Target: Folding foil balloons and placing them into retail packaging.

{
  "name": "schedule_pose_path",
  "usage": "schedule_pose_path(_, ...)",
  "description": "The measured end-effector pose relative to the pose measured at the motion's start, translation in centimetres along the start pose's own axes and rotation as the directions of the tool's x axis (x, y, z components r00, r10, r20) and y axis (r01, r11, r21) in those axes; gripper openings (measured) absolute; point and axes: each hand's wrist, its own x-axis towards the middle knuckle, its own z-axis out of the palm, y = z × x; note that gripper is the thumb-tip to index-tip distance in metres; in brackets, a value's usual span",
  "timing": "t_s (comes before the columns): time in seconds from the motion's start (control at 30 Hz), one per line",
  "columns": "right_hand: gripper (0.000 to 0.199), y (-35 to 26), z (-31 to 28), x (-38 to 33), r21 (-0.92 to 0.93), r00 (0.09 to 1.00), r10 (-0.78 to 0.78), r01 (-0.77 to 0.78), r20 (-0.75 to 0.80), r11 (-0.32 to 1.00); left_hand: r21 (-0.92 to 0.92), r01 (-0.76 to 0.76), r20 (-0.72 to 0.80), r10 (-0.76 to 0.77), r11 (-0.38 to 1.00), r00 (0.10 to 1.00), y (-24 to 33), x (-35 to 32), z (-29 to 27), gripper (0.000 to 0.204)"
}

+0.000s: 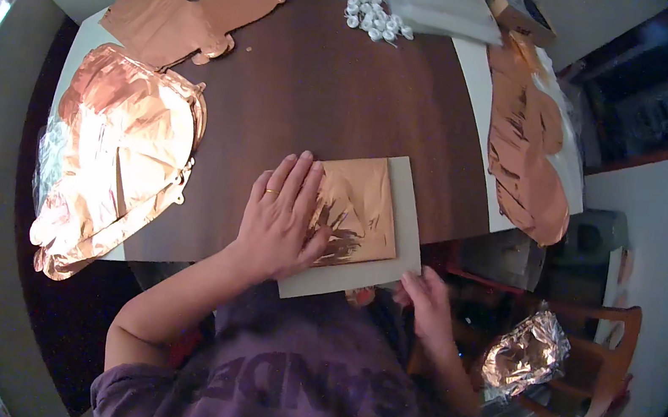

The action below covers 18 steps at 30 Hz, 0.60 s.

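Note:
A folded copper-coloured foil piece (373, 205) lies on a grey cardboard sheet (410, 198) at the table's near edge. My left hand (282, 214) rests flat on the foil's left part, fingers stretched out and close together, a ring on one of them. Part of the foil and the cardboard's left side are hidden beneath that hand. At the cardboard's near right corner, my right hand (424, 298) pinches the edge between thumb and fingers. The foil's surface is shiny and creased, with dark reflections near my left thumb.
Shiny copper foil balloons (120, 153), flat and stacked, lie at the left. More flat copper foil (159, 22) sits at the far left, and another pile (527, 142) at the right. Small white ribbon rolls (373, 18) and clear plastic bags (440, 2) lie at the back. Crumpled silvery foil (527, 353) rests on a wooden chair (616, 359).

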Motion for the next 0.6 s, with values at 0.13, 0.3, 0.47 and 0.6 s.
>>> schedule_pose_path(0.13, 0.018, -0.8, 2.1, -0.2, 0.640, 0.996, -0.070, 0.018, 0.056, 0.768, -0.010, 0.072, 0.027, -0.072, 0.997, 0.997, 0.6, -0.7, 0.3, 0.077)
schedule_pose_path(0.3, 0.040, -2.8, 4.6, -0.5, 0.637, 0.976, 0.013, -0.153, 0.219, 0.755, -0.005, 0.054, 0.003, -0.054, 0.999, 0.999, 0.7, -0.7, 0.5, 0.075)
schedule_pose_path(0.47, 0.040, -3.8, 7.2, -0.3, 0.567, 0.981, 0.125, -0.190, 0.151, 0.801, 0.042, 0.029, -0.068, -0.026, 0.999, 0.997, 0.6, -0.8, 0.5, 0.076)
schedule_pose_path(0.6, 0.036, -2.7, 7.9, 0.2, 0.614, 0.988, 0.085, -0.145, 0.125, 0.776, -0.080, 0.070, -0.055, -0.074, 0.994, 0.996, -0.3, 1.1, -1.8, 0.070)
